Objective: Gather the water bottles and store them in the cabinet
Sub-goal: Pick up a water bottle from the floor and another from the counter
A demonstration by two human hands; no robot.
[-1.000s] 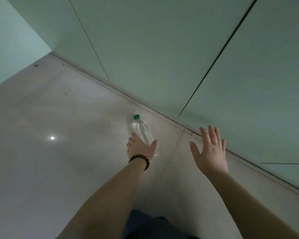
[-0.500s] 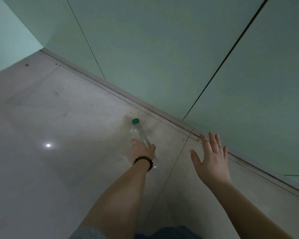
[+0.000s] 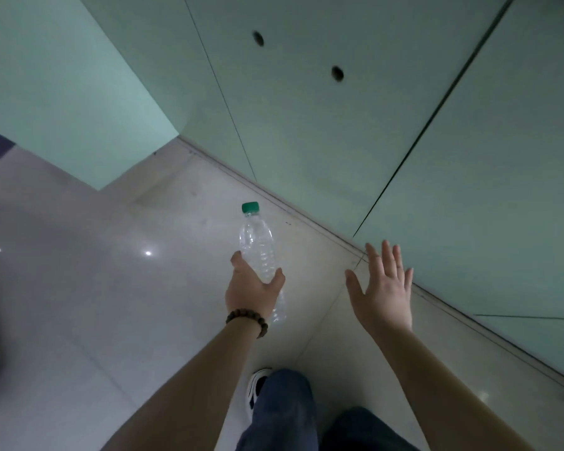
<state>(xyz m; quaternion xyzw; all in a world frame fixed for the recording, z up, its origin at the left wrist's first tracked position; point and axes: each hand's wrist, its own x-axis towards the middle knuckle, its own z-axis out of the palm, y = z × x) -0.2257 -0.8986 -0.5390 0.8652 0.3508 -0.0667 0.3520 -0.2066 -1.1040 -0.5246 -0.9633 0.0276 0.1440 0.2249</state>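
Near the middle of the frame, your left hand is wrapped around the lower half of a clear plastic water bottle with a green screw cap, thumb on one side and fingers curled round the other. The bottle points cap-up toward the top of the frame and looks to be clear of the pale glossy tiled floor, so I'd call that one picked up. Your right hand is off to the right of it, holding nothing, fingers straight and spread, hovering near the base of the pale green cabinet doors but not touching them as far as I can tell.

So where are you? Early, I'd say. One bottle is in hand, none stored that I can see. Every door panel across the upper right of the frame is closed, so you've got to get one open first, probably with that free right hand, then set the bottle inside. No handles show, just two small dark round holes up top, maybe finger pulls, hard to say. No other bottles are in view, so I can't tell how many are left to gather.
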